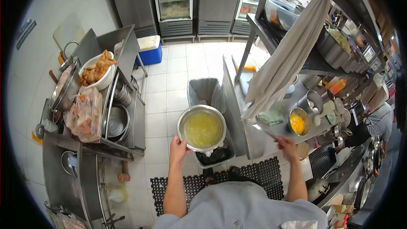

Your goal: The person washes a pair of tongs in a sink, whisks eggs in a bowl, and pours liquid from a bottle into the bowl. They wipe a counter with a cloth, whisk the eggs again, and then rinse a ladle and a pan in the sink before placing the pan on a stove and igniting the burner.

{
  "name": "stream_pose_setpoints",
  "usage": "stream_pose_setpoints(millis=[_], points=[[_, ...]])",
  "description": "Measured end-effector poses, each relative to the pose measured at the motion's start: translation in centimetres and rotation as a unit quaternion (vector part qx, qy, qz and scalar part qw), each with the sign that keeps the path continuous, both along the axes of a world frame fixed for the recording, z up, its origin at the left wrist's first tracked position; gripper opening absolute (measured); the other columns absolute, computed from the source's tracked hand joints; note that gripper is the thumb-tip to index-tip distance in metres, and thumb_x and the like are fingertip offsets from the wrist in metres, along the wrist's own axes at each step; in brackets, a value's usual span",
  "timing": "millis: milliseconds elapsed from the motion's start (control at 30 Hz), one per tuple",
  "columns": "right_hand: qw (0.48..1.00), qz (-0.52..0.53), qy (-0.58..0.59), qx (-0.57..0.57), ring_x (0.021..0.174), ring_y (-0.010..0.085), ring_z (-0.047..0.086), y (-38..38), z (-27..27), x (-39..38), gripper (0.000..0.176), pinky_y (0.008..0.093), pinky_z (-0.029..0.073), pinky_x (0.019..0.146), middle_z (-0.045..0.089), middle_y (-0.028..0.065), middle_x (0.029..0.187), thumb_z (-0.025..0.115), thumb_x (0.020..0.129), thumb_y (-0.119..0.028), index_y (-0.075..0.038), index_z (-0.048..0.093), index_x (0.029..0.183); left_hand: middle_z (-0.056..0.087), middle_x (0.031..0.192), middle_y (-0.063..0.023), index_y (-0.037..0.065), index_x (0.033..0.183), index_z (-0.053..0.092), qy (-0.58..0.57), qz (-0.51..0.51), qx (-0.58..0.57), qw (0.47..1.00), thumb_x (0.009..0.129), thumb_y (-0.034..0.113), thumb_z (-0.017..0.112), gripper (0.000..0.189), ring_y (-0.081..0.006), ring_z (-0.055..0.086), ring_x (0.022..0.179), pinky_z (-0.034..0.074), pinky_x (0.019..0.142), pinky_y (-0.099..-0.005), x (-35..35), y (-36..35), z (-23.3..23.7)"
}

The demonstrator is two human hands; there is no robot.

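Note:
My left hand [179,149] grips the rim of a steel bowl [181,132] holding a pale yellow, slightly foamy liquid [202,129]. The bowl is above a grey bin [227,161] lined with a black bag; white bits like eggshell lie in it. My right hand [287,146] is closed around the handle of a long metal utensil [263,130], its shiny end pointing left over the steel counter [258,146]; blur hides its exact kind. Beyond that hand stands a steel bowl of egg yolks [298,122]. A pot with white eggs [311,103] sits behind it.
A second bin [199,88] stands ahead. On the left, a steel sink unit [127,38] bears a white tub of chicken [99,71] and a bagged load of meat [84,114]. A hanging cloth [288,51] drapes by the right shelf. Another person [378,121] works at far right.

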State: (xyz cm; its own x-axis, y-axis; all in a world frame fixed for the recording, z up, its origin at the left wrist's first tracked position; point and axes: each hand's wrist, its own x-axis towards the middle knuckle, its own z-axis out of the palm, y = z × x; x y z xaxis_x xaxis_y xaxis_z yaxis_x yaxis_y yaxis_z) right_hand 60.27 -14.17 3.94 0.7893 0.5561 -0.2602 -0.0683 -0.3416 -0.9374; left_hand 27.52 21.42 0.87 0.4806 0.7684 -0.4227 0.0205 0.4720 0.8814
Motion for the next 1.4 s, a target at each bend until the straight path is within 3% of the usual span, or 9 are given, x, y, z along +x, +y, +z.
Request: stream_pose_setpoints(millis=[33, 100, 300, 633, 867, 967, 1067, 1267, 1400], points=[[0.992, -0.026, -0.066, -0.102, 0.063, 0.0054, 0.051, -0.4, 5.0, -0.1, 0.024, 0.0214, 0.040, 0.054, 0.063, -0.0006, 0.076, 0.059, 0.093, -0.021, 0.000, 0.068, 0.102, 0.062, 0.094, -0.0124, 0.001, 0.102, 0.050, -0.004, 0.000, -0.007, 1.000, 0.088, 0.007, 0.055, 0.016, -0.0197, 0.067, 0.074, 0.060, 0.057, -0.0328, -0.2, -0.2, 0.0], [0.992, -0.090, -0.092, 0.015, 0.061, 0.0051, 0.051, -1.3, 6.7, 4.7, 0.024, 0.0204, 0.039, 0.054, 0.062, -0.0018, 0.075, 0.059, 0.093, -0.025, -0.003, 0.068, 0.099, 0.062, 0.095, -0.0128, 0.001, 0.103, 0.050, -0.007, 0.000, -0.012, 1.000, 0.088, 0.007, 0.055, 0.016, -0.0198, 0.067, 0.074, 0.060, 0.058, -0.0329, -0.3, -0.6, 0.2], [0.982, 0.038, -0.181, 0.041, 0.052, 0.0066, 0.049, 12.1, 18.3, 12.2, 0.034, 0.0218, 0.040, 0.049, 0.066, 0.0026, 0.074, 0.063, 0.090, -0.026, 0.000, 0.064, 0.112, 0.063, 0.096, -0.0142, 0.001, 0.108, 0.049, 0.001, -0.021, -0.009, 1.000, 0.086, 0.006, 0.054, 0.023, -0.0202, 0.067, 0.072, 0.060, 0.057, -0.0315, -0.3, -2.4, 3.8], [0.964, 0.186, -0.182, -0.056, 0.065, 0.0113, 0.062, 25.1, 13.3, 13.4, 0.032, 0.0267, 0.049, 0.053, 0.069, 0.0069, 0.081, 0.060, 0.089, -0.026, -0.004, 0.065, 0.111, 0.062, 0.091, -0.0102, 0.004, 0.106, 0.047, 0.004, -0.120, -0.026, 0.992, 0.086, 0.002, 0.052, 0.021, -0.0181, 0.066, 0.065, 0.059, 0.052, -0.0303, 4.2, -8.9, 3.2], [0.977, 0.051, -0.183, 0.101, 0.064, 0.0171, 0.066, 8.5, 10.4, 22.2, 0.034, 0.0311, 0.052, 0.063, 0.071, 0.0088, 0.089, 0.065, 0.086, -0.027, -0.001, 0.066, 0.109, 0.061, 0.089, -0.0122, 0.002, 0.104, 0.048, 0.011, -0.156, -0.046, 0.987, 0.085, 0.001, 0.054, 0.020, -0.0190, 0.065, 0.064, 0.060, 0.053, -0.0321, 10.1, -14.8, 0.4], [0.778, -0.206, -0.562, -0.189, 0.102, 0.0253, 0.061, -4.1, 7.8, 29.7, 0.037, 0.0385, 0.051, 0.082, 0.064, 0.0121, 0.112, 0.068, 0.074, -0.015, -0.011, 0.067, 0.111, 0.061, 0.090, -0.0131, 0.001, 0.102, 0.048, 0.026, -0.132, -0.050, 0.990, 0.085, 0.002, 0.055, 0.018, -0.0197, 0.065, 0.064, 0.061, 0.054, -0.0325, 13.2, -18.0, 0.8], [0.720, -0.315, -0.478, -0.392, 0.118, 0.0321, 0.050, -12.6, 6.9, 36.3, 0.061, 0.0423, 0.045, 0.096, 0.056, 0.0183, 0.123, 0.074, 0.065, -0.016, -0.021, 0.059, 0.124, 0.061, 0.091, -0.0136, 0.001, 0.102, 0.048, 0.017, -0.100, -0.048, 0.994, 0.087, 0.003, 0.056, 0.018, -0.0205, 0.066, 0.067, 0.061, 0.055, -0.0327, 16.1, -20.9, 0.4], [0.884, -0.130, -0.367, -0.261, 0.115, 0.0353, 0.053, -20.1, 4.1, 42.5, 0.076, 0.0415, 0.044, 0.096, 0.056, 0.0210, 0.121, 0.085, 0.055, -0.022, -0.015, 0.056, 0.125, 0.061, 0.093, -0.0100, 0.004, 0.109, 0.048, -0.019, -0.030, -0.074, 0.997, 0.090, 0.009, 0.058, 0.022, -0.0200, 0.066, 0.068, 0.058, 0.053, -0.0300, 20.7, -24.9, 0.2], [0.885, -0.176, -0.404, -0.150, 0.105, 0.0316, 0.058, -24.5, 6.3, 41.7, 0.068, 0.0394, 0.048, 0.090, 0.061, 0.0186, 0.111, 0.084, 0.061, -0.021, -0.006, 0.054, 0.120, 0.060, 0.095, -0.0096, 0.005, 0.111, 0.048, 0.022, -0.030, -0.052, 0.998, 0.092, 0.020, 0.059, 0.027, -0.0186, 0.065, 0.070, 0.056, 0.054, -0.0278, 20.4, -24.4, -0.4]])
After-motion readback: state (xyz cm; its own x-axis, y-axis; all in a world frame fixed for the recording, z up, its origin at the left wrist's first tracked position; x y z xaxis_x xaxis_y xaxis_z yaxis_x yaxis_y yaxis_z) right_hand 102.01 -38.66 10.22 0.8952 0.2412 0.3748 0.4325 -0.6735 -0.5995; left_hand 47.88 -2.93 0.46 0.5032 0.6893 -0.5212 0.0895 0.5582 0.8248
